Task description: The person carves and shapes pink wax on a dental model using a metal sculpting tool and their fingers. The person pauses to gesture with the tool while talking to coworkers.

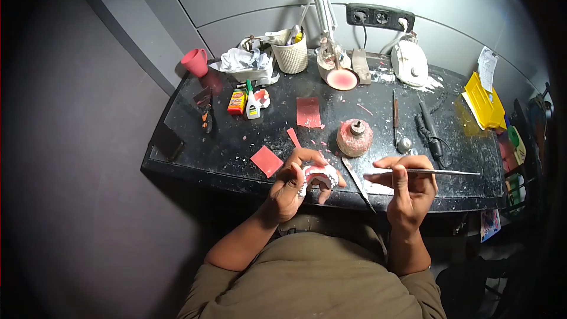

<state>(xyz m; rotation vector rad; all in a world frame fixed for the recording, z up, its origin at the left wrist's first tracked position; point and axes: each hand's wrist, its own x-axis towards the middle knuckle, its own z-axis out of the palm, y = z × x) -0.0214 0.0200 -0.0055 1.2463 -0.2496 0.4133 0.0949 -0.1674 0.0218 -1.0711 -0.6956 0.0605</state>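
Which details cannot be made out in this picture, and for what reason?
Head view: part of the dental piece, covered by the left hand.
Head view: a stretch of the metal tool, covered by the right hand.
Head view: upper end of the lamp arm, cut off by the top edge.
Head view: lower ends of the items in the white basket, hidden by its wall.
Head view: writing on the pale paper, too small to read.

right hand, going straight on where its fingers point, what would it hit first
Probably the denture in the left hand, if the right hand clears the flat tool lying between; depth is unclear.
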